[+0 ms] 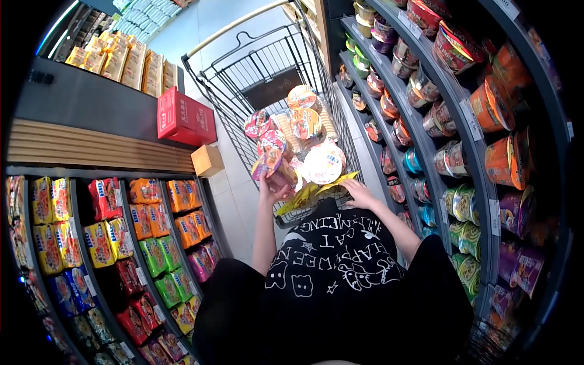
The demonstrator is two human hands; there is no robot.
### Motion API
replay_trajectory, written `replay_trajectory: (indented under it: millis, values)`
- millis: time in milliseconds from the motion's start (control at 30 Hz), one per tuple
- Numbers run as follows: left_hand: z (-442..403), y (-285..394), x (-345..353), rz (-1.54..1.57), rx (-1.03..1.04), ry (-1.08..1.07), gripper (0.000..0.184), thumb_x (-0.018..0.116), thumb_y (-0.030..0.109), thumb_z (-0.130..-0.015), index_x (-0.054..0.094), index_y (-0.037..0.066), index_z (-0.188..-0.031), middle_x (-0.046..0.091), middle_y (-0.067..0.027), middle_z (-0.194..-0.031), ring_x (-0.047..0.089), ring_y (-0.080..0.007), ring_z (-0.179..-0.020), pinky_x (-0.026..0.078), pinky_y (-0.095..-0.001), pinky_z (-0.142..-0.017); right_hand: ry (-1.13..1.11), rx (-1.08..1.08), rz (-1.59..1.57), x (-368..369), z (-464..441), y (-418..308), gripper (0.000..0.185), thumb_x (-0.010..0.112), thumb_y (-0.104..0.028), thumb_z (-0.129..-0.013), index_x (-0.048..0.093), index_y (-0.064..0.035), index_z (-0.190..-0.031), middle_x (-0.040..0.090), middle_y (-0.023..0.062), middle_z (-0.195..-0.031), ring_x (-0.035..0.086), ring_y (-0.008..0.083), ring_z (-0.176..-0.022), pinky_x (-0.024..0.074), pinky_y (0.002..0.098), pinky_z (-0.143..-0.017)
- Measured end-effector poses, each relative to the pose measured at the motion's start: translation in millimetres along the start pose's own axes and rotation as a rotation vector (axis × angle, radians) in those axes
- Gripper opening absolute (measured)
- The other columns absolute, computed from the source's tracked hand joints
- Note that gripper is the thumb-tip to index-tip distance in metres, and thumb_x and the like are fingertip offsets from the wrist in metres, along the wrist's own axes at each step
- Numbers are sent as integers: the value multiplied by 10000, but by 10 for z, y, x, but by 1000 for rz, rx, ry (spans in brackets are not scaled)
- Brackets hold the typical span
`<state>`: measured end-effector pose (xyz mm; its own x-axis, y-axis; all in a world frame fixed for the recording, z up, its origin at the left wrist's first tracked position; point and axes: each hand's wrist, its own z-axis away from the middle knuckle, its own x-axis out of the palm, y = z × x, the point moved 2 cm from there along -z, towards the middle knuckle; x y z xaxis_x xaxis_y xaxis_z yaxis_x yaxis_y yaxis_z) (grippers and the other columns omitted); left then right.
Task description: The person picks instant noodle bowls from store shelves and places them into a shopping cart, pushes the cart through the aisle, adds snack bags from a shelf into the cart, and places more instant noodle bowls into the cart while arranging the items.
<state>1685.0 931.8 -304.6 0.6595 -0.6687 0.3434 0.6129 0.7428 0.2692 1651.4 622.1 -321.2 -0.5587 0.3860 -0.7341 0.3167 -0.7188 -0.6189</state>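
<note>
My left hand (278, 190) is closed around a purple-and-orange instant noodle bowl (267, 163) at the near left corner of the wire shopping cart (213, 73). My right hand (361, 196) lies with its fingers stretched out beside a yellow packet (313, 191) at the cart's near end. Just beyond the hands, a white-lidded noodle bowl (324, 163) sits in the cart. Farther in are an orange-lidded bowl (306, 123), a red-lidded bowl (260, 124) and several other noodle packs. The lower part of the bowl in my left hand is partly hidden by fingers.
On the right, a tall shelf (465, 112) carries rows of noodle bowls. Bagged noodles fill the low shelf (131, 225) on the left. A red box (185, 118) and a small tan box (207, 160) stand left of the cart. Stacked yellow packages (134, 64) are at the upper left.
</note>
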Motion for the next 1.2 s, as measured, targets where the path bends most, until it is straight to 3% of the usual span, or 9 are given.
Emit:
replay_trajectory:
  millis: [133,300,600,767,867,933,967,1033,1200]
  values:
    - [-400,54,-262,67,141,-80,696,594,463,-663,302,134,-1201,319,-118,-1211,355,-333,-1092,443,-444,-806,-26,33,-44,-28,-26,-3,660,653,-191,-650,333,-91,-1219,356,112,-1251,284,266,-1199,251,369,-982]
    - [-156,-96,-169,-76,219,-125,580,599,375,-693,366,108,-1153,355,-109,-1194,412,-265,-1039,428,-429,-833,-22,61,-40,3,-15,18,625,636,-183,-667,345,-96,-1214,359,110,-1253,284,258,-1199,249,367,-985]
    - [-444,-387,-719,34,316,-210,450,594,206,-720,412,119,-1122,522,-80,-972,488,-257,-924,428,-407,-788,1,68,-77,6,3,29,583,619,-165,-676,366,-88,-1195,371,114,-1246,294,259,-1193,246,367,-984]
    - [-422,-367,-787,-124,321,-103,474,611,236,-720,391,146,-1130,457,-66,-1078,452,-237,-969,424,-371,-742,22,59,-113,-20,17,25,552,616,-173,-682,384,-87,-1176,388,116,-1232,319,257,-1180,252,366,-982]
    - [-210,-306,-571,-571,665,233,530,626,301,-695,409,61,-1115,467,-99,-1059,496,-227,-917,395,-392,-782,65,22,-113,65,-4,96,536,611,-185,-688,394,-84,-1168,396,122,-1224,321,257,-1180,252,367,-981]
    - [-24,-366,-362,-858,1160,233,592,602,297,-710,351,41,-1181,427,-154,-1143,442,-279,-1032,347,-453,-849,46,50,-117,71,6,96,531,605,-184,-688,396,-85,-1167,385,118,-1236,305,247,-1190,240,367,-987]
    - [91,-356,-208,-865,1157,214,592,602,297,-710,351,41,-1181,427,-154,-1143,442,-279,-1032,347,-453,-849,48,49,-112,83,-2,96,531,606,-180,-687,396,-89,-1166,385,116,-1235,303,243,-1192,239,369,-986]
    - [291,-326,76,-1302,1459,728,693,569,330,-742,242,7,-1260,306,-217,-1264,280,-350,-1185,250,-452,-958,46,50,-109,141,-32,138,533,610,-173,-682,396,-97,-1164,385,111,-1232,300,237,-1194,240,372,-984]
    - [160,-13,500,-1657,1266,739,666,495,373,-787,202,75,-1306,185,-210,-1334,136,-353,-1249,140,-546,-968,19,79,-120,101,-20,107,521,604,-139,-673,406,-104,-1153,391,96,-1224,310,234,-1186,249,383,-976]
